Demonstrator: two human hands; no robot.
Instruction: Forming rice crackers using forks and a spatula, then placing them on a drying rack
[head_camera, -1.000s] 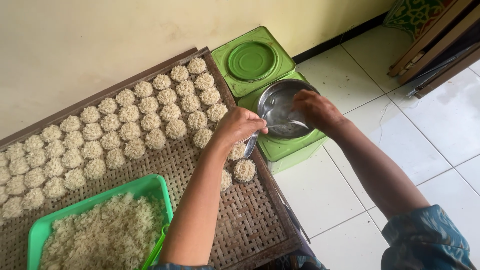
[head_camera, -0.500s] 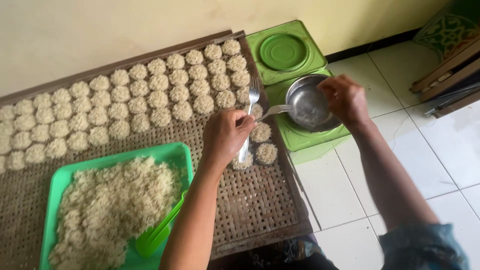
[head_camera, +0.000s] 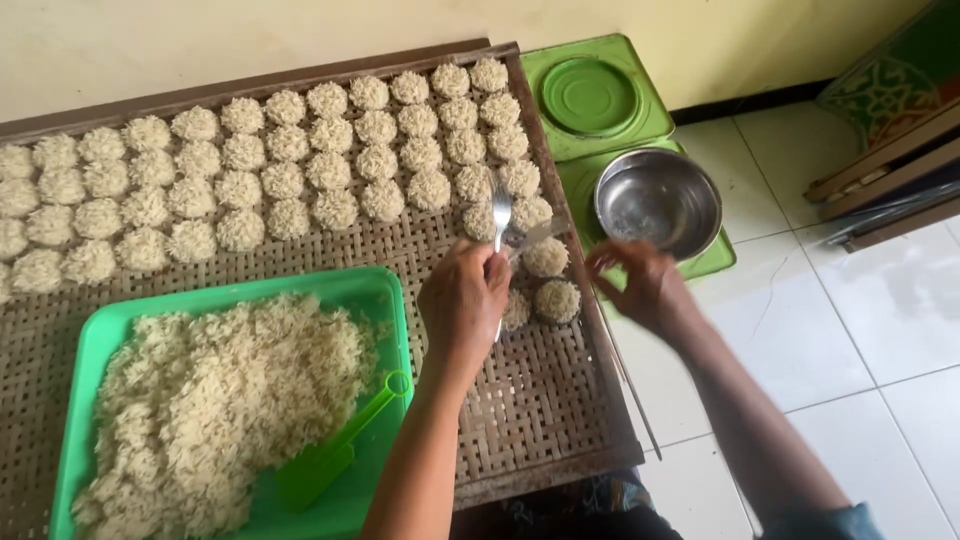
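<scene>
Filling the lower left, a green plastic tray (head_camera: 95, 340) holds a loose heap of pale, stringy noodles (head_camera: 215, 400), with a green plastic scoop (head_camera: 335, 450) lying in it, handle up toward the left hand. The tray sits on a woven bamboo mat (head_camera: 540, 420) with a dark wooden frame; its left edge is cut off. Across the mat's far part lie rows of small round noodle nests (head_camera: 300, 160), rough and pale, reaching up to the wall.

The left hand (head_camera: 465, 305) is clenched around the handle of a metal fork (head_camera: 501, 212), whose tines point away from the person, over the nests just beyond the fingers. The handle is mostly hidden in the fist. A second metal piece (head_camera: 538, 232) slants beside the tines; what it is cannot be made out. Between the two hands lie three separate nests (head_camera: 556, 300), one half hidden by the left hand.

The right hand (head_camera: 640, 285) is blurred, fingers loosely curled and partly open; whether it holds anything I cannot tell. Just beyond it a round steel bowl (head_camera: 657, 200) rests on a green square tin (head_camera: 720, 258), behind which stands another with a round lid (head_camera: 592, 97). White floor tiles (head_camera: 860, 330) lie to the right.
</scene>
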